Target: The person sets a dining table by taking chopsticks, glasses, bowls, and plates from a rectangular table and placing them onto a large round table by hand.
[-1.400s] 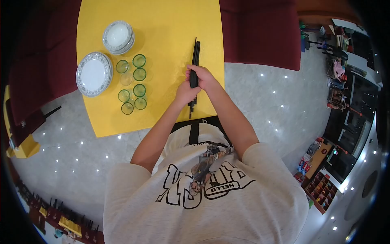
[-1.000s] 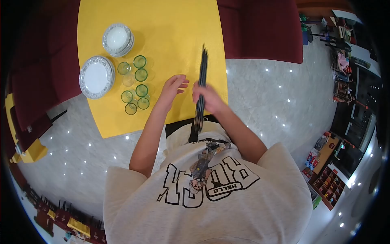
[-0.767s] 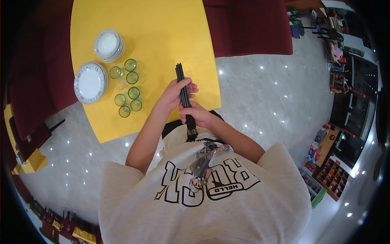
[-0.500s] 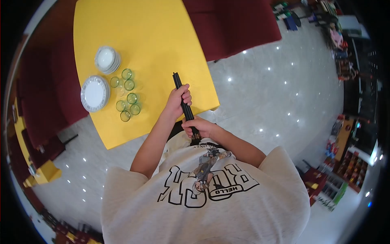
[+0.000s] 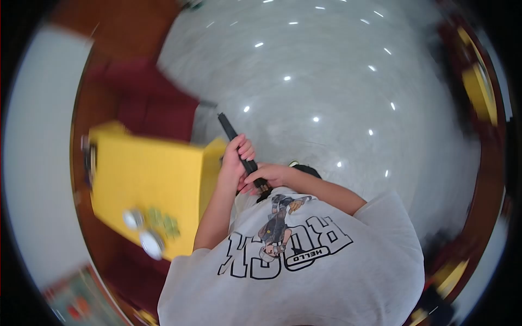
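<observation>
Item: one bundle of black sticks (image 5: 228,126), slender and seemingly chopsticks, count not readable; held in the air in front of your body, tilted, far end out and to your left, brownish near end close to your shirt (image 5: 326,271). Grip, left: your left hand (image 5: 237,155) is wrapped round the bundle above its middle, fingers curled over. Grip, right: your right hand (image 5: 267,175) is closed about the lower part, thumb laid across, just below the left. Handling, by judgement: light, stiff, smooth enough for single sticks to slide lengthwise; low risk of breakage, greater risk of fanning or slipping out if the squeeze slackens. Best hold: round the whole bundle near its middle, second hand toward the near end to keep the tips even. Surroundings, left: yellow tabletop (image 5: 147,174), its near corner close to your left hand; upon it, toward the far side from the hands, green-tinted glasses (image 5: 163,220) grouped beside a smaller white dish stack (image 5: 132,219) and a larger white dish stack (image 5: 151,244), all blurred, rims not distinct; fragile, by judgement. Beyond the tabletop: dark red seat (image 5: 155,103). Ahead and right: pale glossy floor (image 5: 326,81) with bright reflections. Hindrances: shirt front near the lower end, which could snag the tips; tabletop corner beside the left wrist, a possible knock on a leftward swing.
</observation>
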The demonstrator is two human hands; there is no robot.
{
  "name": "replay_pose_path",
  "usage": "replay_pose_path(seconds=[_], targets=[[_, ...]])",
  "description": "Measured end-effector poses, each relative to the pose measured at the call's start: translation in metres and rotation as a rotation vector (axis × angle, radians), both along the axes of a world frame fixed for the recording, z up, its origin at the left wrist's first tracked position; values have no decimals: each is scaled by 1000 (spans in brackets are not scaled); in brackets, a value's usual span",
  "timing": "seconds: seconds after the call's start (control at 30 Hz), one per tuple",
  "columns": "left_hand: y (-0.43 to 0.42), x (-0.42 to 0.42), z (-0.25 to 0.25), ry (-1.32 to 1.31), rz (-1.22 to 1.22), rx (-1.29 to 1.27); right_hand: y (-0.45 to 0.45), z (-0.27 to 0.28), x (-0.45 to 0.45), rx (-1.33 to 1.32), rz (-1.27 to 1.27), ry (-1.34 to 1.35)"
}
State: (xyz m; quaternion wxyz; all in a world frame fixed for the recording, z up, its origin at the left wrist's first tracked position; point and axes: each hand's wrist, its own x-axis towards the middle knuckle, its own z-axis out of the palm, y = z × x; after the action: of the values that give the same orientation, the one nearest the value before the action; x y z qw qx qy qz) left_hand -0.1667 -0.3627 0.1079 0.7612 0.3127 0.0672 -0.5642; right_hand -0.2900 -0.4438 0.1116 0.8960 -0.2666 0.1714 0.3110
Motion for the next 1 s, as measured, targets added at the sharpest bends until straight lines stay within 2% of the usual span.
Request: replay_pose_path(seconds=[0.1, 0.17, 0.2, 0.3, 0.37, 0.5, 0.6, 0.63, 0.77, 0.87, 0.9, 1.0], targets=[[-128, -49, 15, -14, -369, -11, -80, 11, -75, 94, -342, -55], [-201, -93, 21, -33, -599, -27, -119, -14, -120, 204, -536, -153], [-179, -96, 35, 24, -700, -37, -80, -6, -119, 290, -621, -164], [-258, -155, 23, 35, -948, -1, -124, -11, -166, 347, -901, -212], [-284, -187, 20, 18, -1100, 14, -132, 0, -189, 264, -1044, -163], [-354, -243, 17, 29, -1253, 2, -184, 4, -229, 144, -1243, -36], [-435, -276, 13, -77, -1263, 108, -263, -2, -254, 128, -1315, 2], [-456, -281, 12, -136, -1250, 70, -283, -4, -258, 154, -1342, 41], [-496, -313, 39, -117, -1200, 91, -330, 34, -292, 10, -1350, 198], [-554, -356, 34, -119, -1279, 96, -386, 43, -330, 84, -1483, 207], [-572, -321, 32, -88, -1340, 50, -398, 44, -289, 80, -1526, 225], [-625, -337, 26, -110, -1464, 84, -441, 32, -298, 115, -1586, 185]])
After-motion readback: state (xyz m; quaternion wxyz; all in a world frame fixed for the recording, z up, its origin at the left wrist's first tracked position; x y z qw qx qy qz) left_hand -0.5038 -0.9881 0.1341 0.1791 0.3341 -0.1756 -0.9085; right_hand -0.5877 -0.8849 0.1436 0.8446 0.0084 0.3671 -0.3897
